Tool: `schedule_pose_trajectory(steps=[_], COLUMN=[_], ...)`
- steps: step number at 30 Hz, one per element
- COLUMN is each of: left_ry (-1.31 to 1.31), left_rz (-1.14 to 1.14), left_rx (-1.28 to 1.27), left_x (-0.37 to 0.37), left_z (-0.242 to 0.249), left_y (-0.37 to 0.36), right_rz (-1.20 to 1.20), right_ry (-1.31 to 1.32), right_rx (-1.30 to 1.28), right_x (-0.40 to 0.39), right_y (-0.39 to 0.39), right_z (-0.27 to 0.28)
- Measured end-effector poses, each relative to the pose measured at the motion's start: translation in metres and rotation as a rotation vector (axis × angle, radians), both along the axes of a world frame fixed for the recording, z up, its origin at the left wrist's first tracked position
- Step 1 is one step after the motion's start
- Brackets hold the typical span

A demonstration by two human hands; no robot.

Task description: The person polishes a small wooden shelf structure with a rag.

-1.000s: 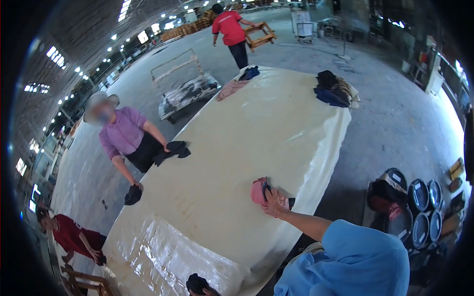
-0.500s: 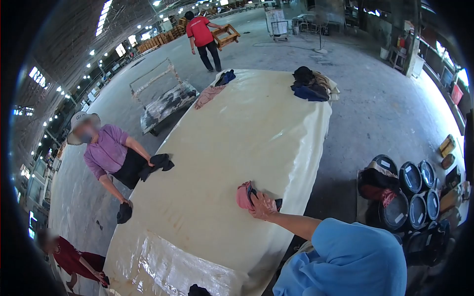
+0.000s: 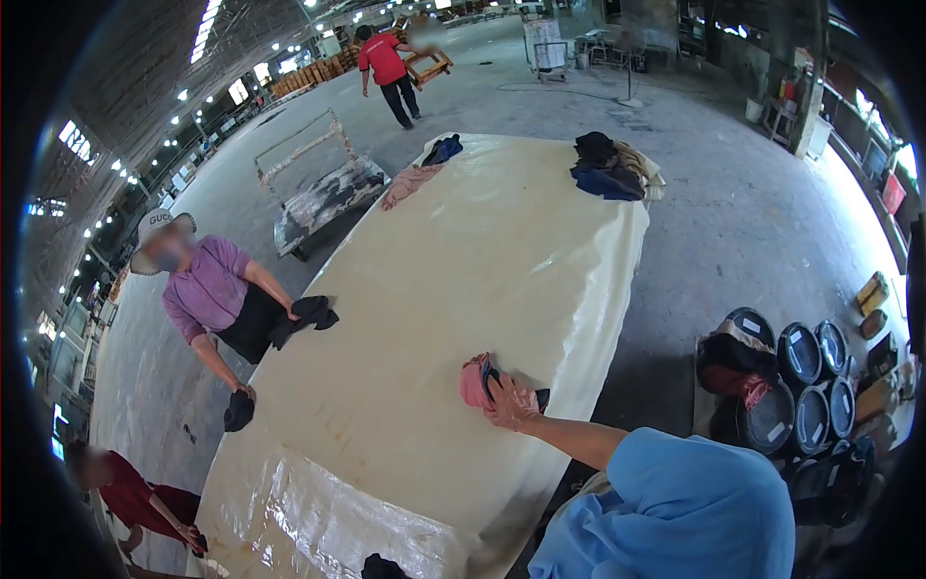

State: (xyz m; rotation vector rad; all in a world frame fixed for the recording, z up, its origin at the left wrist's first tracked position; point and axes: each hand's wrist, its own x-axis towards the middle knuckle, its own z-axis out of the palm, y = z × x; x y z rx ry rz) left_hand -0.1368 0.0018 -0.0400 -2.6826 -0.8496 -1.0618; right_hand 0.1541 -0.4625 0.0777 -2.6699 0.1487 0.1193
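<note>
My right hand (image 3: 511,403) presses down on a bunched pink and dark cloth (image 3: 475,382), its fingers curved over the fabric. A dark end of cloth shows by the wrist. Beneath it spreads a large cream-coloured sheet (image 3: 415,318) with a glossy, wet-looking surface. My left hand is out of view. At the bottom edge lies a black bunched cloth (image 3: 383,567), partly cut off; what touches it, if anything, is not visible.
Across the sheet, a person in a purple shirt (image 3: 207,285) holds dark cloths. Another in dark red (image 3: 145,492) leans at the lower left. Cloth piles (image 3: 608,169) lie at the far end. A cart (image 3: 328,203) stands left; lidded black buckets (image 3: 801,349) stand right.
My right hand and its cloth stay nearly in place. In the background, the person in red carrying a wooden frame has moved slightly left. The view has shifted a little.
</note>
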Motion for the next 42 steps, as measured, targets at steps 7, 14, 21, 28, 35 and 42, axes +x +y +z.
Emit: schedule_pose_trajectory(steps=[7, 14, 21, 28, 35, 42], left_ry=[0.068, -0.018, 0.075, 0.092, 0.088, 0.089], left_rz=[-0.001, 0.104, 0.267, 0.254, 0.263, 0.265], left_rx=[-0.214, -0.369, -0.398, -0.431, -0.405, -0.396], left_x=[0.018, 0.003, -0.005, -0.006, -0.005, -0.005], left_z=[0.063, 0.077, 0.087, 0.086, 0.082, 0.082], left_y=[-0.036, -0.038, -0.047, -0.046, -0.046, -0.046], right_rz=[-0.004, 0.029, -0.038, -0.052, -0.058, -0.060], right_ry=[-0.045, -0.298, -0.311, -0.330, -0.345, -0.365], right_rx=[-0.115, -0.241, -0.276, -0.322, -0.312, -0.303], right_x=[0.010, 0.013, 0.002, 0.012, 0.010, 0.006], right_y=[0.001, -0.011, -0.010, -0.016, -0.012, -0.009], right_z=[-0.022, -0.091, -0.055, -0.070, -0.066, -0.062])
